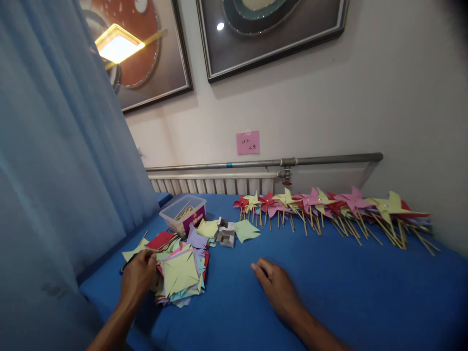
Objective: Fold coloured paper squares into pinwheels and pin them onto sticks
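Between both hands point(140, 269) point(277, 288), multicoloured paper squares point(180, 274)

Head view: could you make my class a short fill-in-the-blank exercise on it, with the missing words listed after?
1. The hand nearest the stack of slit paper squares is the person's ____ one.
2. Seen in this view, the paper pinwheels lie to the ____ of the plastic tub.
3. The colour of the handwritten note on the wall is ____.
4. The number of framed pictures in view is ____.

Missing words: left; right; pink; two.
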Demonstrator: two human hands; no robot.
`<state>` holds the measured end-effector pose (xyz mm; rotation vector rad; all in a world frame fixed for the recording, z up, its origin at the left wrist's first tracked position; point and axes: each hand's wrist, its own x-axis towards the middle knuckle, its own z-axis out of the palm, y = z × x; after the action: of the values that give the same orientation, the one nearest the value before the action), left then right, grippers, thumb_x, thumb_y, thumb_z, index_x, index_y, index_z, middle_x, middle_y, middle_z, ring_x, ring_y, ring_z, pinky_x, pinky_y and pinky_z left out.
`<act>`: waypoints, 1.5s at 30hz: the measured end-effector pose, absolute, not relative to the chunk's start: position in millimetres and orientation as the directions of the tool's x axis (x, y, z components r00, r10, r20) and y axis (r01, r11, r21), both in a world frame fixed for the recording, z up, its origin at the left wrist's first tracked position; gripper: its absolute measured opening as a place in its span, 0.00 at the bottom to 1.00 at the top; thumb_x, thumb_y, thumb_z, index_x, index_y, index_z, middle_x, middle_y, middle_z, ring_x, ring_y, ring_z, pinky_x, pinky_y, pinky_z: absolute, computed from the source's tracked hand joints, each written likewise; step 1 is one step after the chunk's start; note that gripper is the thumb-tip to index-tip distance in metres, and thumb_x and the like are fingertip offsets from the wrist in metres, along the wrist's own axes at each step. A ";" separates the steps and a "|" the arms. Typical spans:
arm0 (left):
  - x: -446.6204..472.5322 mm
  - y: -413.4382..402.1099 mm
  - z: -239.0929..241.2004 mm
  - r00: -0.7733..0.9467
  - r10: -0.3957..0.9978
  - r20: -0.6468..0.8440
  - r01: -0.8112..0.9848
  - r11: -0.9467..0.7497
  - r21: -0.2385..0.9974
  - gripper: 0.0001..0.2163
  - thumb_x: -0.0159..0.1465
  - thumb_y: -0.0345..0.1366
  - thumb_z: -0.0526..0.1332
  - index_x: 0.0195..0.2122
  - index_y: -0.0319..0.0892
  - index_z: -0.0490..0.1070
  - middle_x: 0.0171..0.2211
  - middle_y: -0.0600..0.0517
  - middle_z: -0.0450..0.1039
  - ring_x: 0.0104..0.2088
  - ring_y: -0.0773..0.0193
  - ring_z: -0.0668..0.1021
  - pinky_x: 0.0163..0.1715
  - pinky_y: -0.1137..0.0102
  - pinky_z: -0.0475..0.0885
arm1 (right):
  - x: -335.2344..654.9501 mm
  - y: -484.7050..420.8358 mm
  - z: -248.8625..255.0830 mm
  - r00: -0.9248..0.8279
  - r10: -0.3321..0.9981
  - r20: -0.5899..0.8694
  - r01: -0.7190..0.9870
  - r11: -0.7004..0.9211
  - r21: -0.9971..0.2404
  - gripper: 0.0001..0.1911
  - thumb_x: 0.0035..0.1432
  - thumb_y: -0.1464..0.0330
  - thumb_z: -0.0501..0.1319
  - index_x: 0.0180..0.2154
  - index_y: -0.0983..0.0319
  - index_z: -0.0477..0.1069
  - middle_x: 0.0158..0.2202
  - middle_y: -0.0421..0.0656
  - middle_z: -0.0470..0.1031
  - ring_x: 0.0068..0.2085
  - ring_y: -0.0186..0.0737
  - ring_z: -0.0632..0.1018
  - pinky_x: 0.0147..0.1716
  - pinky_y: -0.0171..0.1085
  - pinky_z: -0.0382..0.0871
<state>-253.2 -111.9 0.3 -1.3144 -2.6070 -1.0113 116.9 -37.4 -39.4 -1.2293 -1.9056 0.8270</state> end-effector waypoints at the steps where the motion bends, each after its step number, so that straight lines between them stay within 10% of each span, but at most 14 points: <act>1: -258.9 -108.6 5.6 -0.615 0.722 0.317 0.766 0.451 0.458 0.16 0.64 0.42 0.54 0.43 0.41 0.77 0.42 0.43 0.81 0.42 0.50 0.80 0.38 0.64 0.69 | 116.9 -37.7 -38.9 -0.293 0.931 0.218 0.478 0.340 -0.810 0.20 0.66 0.55 0.50 0.24 0.57 0.53 0.20 0.34 0.57 0.24 0.35 0.62 0.26 0.35 0.50; 8: -291.5 -73.7 21.1 -0.283 0.950 0.132 0.959 0.277 0.065 0.11 0.58 0.32 0.57 0.37 0.43 0.78 0.44 0.46 0.81 0.47 0.50 0.78 0.41 0.65 0.67 | 117.8 -36.7 -42.6 -0.294 0.931 0.219 0.486 0.342 -0.804 0.21 0.66 0.54 0.49 0.24 0.57 0.52 0.20 0.34 0.57 0.24 0.34 0.62 0.26 0.35 0.50; 34: -321.9 -80.4 8.3 -0.595 0.727 0.343 0.681 0.230 0.696 0.19 0.60 0.49 0.54 0.37 0.41 0.78 0.28 0.51 0.81 0.28 0.58 0.79 0.27 0.70 0.71 | 116.5 -36.8 -39.6 -0.294 0.932 0.210 0.496 0.337 -0.800 0.21 0.66 0.55 0.49 0.24 0.57 0.52 0.20 0.34 0.58 0.24 0.34 0.62 0.26 0.35 0.51; 45: -288.0 -113.3 -22.5 -0.242 0.834 0.496 0.915 0.027 0.403 0.16 0.64 0.48 0.56 0.37 0.46 0.81 0.39 0.49 0.83 0.40 0.56 0.82 0.40 0.67 0.75 | 116.6 -35.7 -41.3 -0.296 0.935 0.193 0.511 0.326 -0.795 0.21 0.66 0.54 0.49 0.24 0.57 0.53 0.20 0.34 0.57 0.24 0.34 0.62 0.26 0.35 0.50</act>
<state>-288.0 -113.3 -22.5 -1.8535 -2.1602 -1.0106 116.6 -35.7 -41.3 -1.2714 -1.9315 0.8198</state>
